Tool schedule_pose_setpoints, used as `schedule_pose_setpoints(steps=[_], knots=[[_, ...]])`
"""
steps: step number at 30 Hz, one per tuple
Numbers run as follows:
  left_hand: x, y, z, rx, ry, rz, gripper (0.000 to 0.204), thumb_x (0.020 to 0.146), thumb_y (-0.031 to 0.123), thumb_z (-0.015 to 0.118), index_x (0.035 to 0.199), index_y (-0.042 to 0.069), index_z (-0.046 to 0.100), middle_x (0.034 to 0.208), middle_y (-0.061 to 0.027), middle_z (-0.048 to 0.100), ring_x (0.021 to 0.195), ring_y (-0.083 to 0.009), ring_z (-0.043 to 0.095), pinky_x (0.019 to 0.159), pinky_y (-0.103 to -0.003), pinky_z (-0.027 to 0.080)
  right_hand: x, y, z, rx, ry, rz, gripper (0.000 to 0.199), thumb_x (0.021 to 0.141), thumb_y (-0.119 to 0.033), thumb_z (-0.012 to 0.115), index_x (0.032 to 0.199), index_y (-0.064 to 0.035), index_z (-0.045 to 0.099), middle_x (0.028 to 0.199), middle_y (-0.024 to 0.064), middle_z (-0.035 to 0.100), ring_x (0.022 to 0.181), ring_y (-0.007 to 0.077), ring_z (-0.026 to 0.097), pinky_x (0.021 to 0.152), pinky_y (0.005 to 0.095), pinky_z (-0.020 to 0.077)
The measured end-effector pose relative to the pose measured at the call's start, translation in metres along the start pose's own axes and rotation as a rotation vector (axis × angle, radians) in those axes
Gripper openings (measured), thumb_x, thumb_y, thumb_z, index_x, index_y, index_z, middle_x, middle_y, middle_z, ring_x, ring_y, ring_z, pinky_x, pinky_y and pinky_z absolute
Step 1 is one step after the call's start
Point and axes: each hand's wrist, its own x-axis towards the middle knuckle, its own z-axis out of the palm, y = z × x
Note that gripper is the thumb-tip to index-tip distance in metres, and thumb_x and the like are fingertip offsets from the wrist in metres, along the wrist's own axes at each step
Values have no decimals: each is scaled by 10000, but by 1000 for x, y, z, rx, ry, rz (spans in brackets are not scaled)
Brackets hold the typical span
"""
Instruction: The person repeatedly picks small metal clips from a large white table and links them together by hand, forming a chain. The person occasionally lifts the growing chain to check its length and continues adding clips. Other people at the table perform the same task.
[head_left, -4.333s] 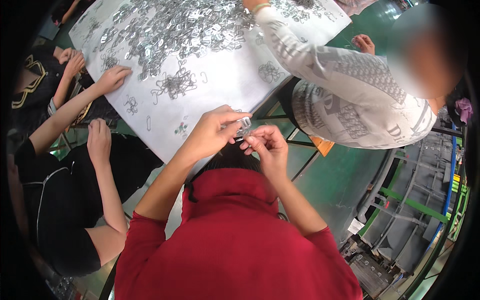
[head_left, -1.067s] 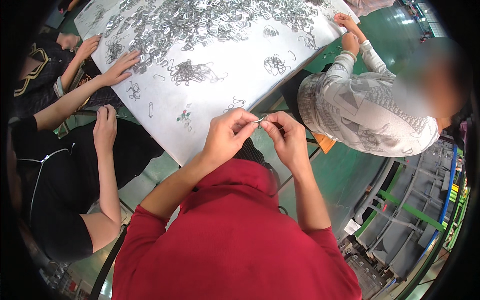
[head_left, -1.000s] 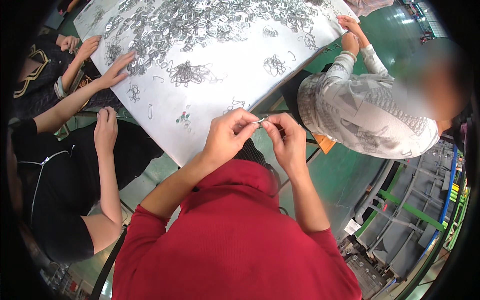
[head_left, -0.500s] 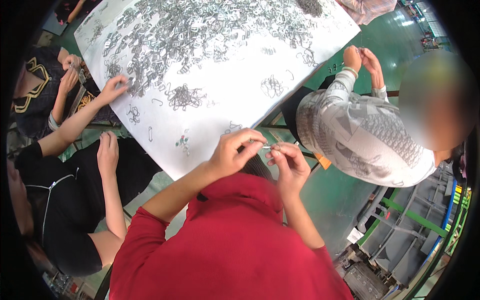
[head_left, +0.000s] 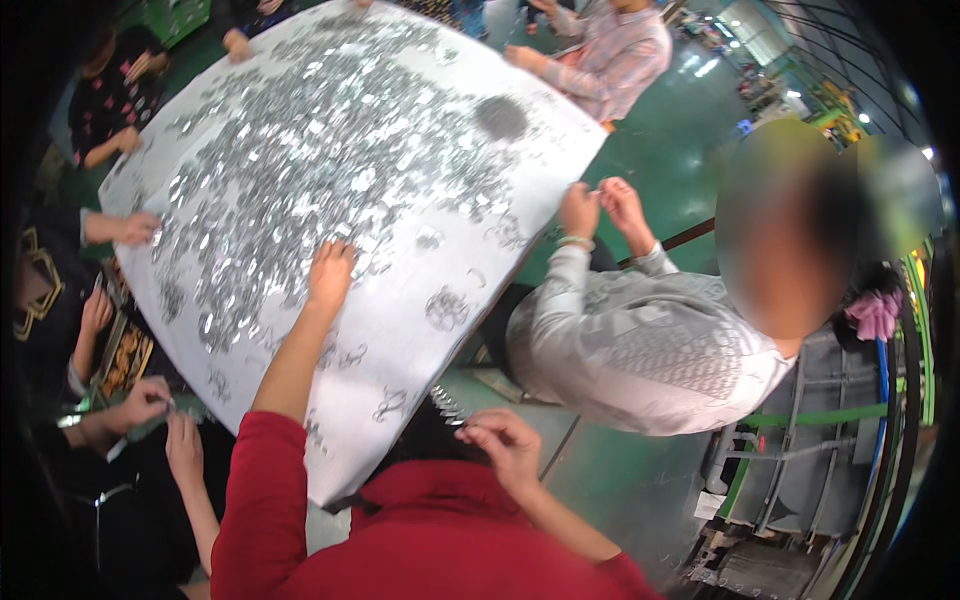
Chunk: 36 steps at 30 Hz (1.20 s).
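Observation:
My left hand (head_left: 332, 275) reaches out over the white table (head_left: 390, 335), its fingertips on the near edge of a wide pile of small silvery metal buckle-like pieces (head_left: 290, 190). Its fingers look stretched out and slightly bent. Whether a piece lies under them is hidden. Close to my body, off the table's near corner, my right hand (head_left: 505, 445) is closed in a pinch. From its fingertips runs a short row of shiny metal loops (head_left: 446, 405), seen against dark cloth.
Small clumps of bent wire pieces (head_left: 447, 308) lie toward the table's right edge, and a dark round heap (head_left: 502, 118) farther back. A person in a grey patterned top (head_left: 640, 350) stands at the right. Other people's hands (head_left: 135, 228) work along the left side.
My hands were together in front of me over a small metal piece. The left has moved forward to the pile; the right has drawn lower and left. The view has shifted.

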Motion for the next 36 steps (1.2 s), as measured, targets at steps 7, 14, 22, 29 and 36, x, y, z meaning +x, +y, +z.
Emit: schedule_pose_setpoints(steps=[7,14,22,29,36], knots=[[22,27,-21,62,-73,93,381,810,320,628,1079,52,590,1038,-71,562,1040,-251,484,857,-414,427,-1,3,-1,2,10,-19,71,843,47,598,899,33,640,929,97,619,801,153,642,676,227,509],[12,40,6,177,-145,154,201,806,162,586,963,41,621,1020,-79,567,1018,-245,529,790,-357,500,-14,8,17,-10,-65,-35,53,847,38,597,884,28,634,892,79,614,786,132,622,674,224,498],[-11,40,-32,-267,-87,-200,155,780,46,555,896,25,656,881,-144,667,799,-300,651,681,-362,534,-32,20,25,96,-66,-11,52,855,52,584,897,50,615,893,94,599,767,139,615,681,235,498],[-41,25,-58,-1194,-74,-791,255,810,10,579,1063,-6,605,877,-133,665,800,-209,660,703,-314,542,-40,22,38,123,-50,35,76,843,76,588,911,56,613,886,97,598,765,148,614,681,241,503],[-117,104,-140,-1824,-420,-745,260,887,61,557,1126,-41,546,994,-140,626,921,-206,631,793,-323,547,-43,26,43,79,8,2,57,847,43,604,903,41,614,850,76,613,750,132,626,672,227,506]])
